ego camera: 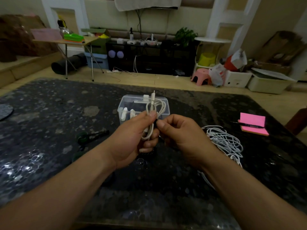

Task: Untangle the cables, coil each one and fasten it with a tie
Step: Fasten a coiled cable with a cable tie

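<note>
My left hand [132, 138] grips a coiled white cable [156, 107] at its middle, above the dark table. The cable's loops and one plug stick up above my fingers. My right hand [181, 135] pinches a thin black tie [156, 122] against the coil between thumb and forefinger. A tangled heap of white cables [224, 141] lies on the table just right of my right hand, partly hidden by my wrist.
A clear plastic box [127, 103] holding small white items stands behind my hands. Black-handled scissors [93, 136] lie to the left. A pink notepad [253, 123] with a pen on it sits at the right. The dark speckled table [49, 130] stretches all round.
</note>
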Motion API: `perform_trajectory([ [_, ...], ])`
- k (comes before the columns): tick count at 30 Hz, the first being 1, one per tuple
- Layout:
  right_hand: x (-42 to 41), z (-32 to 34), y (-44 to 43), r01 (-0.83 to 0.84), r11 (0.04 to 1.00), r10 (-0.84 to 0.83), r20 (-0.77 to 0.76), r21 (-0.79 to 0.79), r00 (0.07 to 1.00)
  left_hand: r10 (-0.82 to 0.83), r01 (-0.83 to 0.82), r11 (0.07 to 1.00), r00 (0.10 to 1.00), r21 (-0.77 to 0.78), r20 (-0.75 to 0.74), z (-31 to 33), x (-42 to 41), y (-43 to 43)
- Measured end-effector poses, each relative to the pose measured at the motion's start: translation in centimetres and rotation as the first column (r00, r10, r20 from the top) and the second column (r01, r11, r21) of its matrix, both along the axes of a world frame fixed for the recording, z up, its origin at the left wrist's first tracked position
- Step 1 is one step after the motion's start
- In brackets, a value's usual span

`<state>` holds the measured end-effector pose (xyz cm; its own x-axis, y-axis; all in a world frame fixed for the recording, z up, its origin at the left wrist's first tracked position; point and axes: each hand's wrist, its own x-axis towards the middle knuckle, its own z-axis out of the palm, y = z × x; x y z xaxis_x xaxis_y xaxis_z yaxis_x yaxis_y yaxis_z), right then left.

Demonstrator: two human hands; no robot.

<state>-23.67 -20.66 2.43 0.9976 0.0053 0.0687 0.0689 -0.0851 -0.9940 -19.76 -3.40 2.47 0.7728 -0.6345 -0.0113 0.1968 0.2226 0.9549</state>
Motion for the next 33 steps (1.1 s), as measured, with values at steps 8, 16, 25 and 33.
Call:
perform_trajectory([
  [8,-0.2,-0.5,0.4,-0.049,0.997,0.045,0.068,0.054,0.997,-0.016,-0.006,0.986,0.992,0.166,0.126,0.7,0.0,-0.1],
  [16,-0.5,-0.9,1.1,0.030,0.997,-0.020,0.145,-0.070,0.989,-0.078,-0.081,0.855,0.956,0.512,0.283,2.0,-0.2,1.0],
  [25,0.1,-1.6,2.4,0.207,0.924,-0.149,0.196,-0.320,0.969,0.218,-0.429,0.809,0.853,0.401,0.474,-0.2,-0.8,0.1],
  [33,0.0,-0.8,1.7,0.135,0.956,-0.107,0.120,-0.260,0.987,0.274,-0.305,0.939,0.943,0.162,0.190,-0.2,-0.4,0.0],
])
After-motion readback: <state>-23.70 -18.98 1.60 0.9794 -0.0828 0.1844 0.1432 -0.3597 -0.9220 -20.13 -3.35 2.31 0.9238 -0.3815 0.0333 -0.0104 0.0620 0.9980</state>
